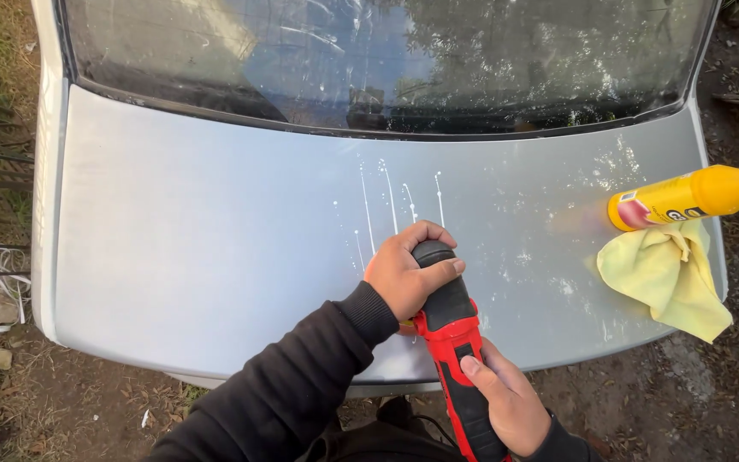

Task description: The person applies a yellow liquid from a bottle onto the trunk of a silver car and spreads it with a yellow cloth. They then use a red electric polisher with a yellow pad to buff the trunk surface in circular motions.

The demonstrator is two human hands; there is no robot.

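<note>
A: Silver trunk lid: white polish streaks at 12 o'clock of my polisher, unspread. Most of the panel looks unworked.

B: Grip?

A: Left hand clasped over the head, right hand wrapped round the handle. Bottle and yellow cloth at 3 o'clock.

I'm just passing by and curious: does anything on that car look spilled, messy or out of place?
Yes. Thin white drip lines and specks run down the silver car panel just beyond the left hand on the red and black power tool. The yellow bottle lies on its side beside a crumpled yellow cloth near the edge.
</note>
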